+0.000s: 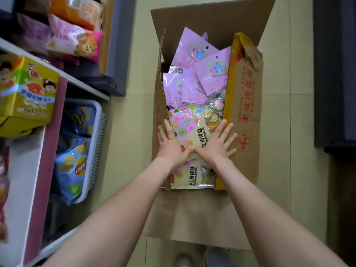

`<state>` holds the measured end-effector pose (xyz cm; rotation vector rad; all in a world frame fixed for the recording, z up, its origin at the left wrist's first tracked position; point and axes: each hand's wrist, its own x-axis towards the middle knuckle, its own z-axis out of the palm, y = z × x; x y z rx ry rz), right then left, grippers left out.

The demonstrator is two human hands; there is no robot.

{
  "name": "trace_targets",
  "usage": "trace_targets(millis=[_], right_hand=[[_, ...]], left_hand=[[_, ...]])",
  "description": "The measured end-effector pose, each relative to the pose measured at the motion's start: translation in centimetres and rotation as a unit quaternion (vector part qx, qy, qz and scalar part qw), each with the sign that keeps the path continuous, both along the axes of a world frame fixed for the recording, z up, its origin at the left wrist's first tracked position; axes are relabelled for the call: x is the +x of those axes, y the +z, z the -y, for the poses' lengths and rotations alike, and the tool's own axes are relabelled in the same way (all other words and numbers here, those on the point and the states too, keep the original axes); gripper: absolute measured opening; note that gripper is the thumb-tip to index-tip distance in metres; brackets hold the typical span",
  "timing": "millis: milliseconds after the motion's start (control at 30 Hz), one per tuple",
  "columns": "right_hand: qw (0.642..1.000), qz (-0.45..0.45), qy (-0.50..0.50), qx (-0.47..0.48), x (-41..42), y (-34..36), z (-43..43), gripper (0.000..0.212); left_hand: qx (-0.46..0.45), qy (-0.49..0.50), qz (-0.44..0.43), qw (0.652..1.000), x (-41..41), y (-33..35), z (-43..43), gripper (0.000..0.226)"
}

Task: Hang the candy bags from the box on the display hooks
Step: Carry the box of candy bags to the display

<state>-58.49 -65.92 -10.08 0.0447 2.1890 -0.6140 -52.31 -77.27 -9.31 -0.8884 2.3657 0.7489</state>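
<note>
Candy bags in box | left hand, right hand flat on top

The pale tiled floor carries the open cardboard box directly under my left hand and right hand, with a dark unit standing well right of them.

Pale tiled floor, white snack shelves and a grey basket at left, dark cabinet at right.

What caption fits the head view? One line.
Restocking: left hand and right hand spread flat over a lollipop bag in an open cardboard box.
</note>
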Motion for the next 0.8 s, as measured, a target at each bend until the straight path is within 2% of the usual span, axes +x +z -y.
trace_targets(millis=[200,400,800], right_hand=[[0.999,0.003,0.024,-0.028,-10.3,0.4,1.3,0.135],[1.000,-0.004,0.024,-0.015,-17.2,0.3,3.1,0.134],[1.000,0.012,0.022,-0.014,-33.0,0.4,9.1,0.131]], left_hand=[[-0.003,0.005,0.014,1.000,-9.3,0.7,2.5,0.130],[0.027,0.018,0.018,0.999,-16.5,0.7,4.4,0.132],[0.030,0.068,0.030,0.997,-32.1,1.2,9.4,0.126]])
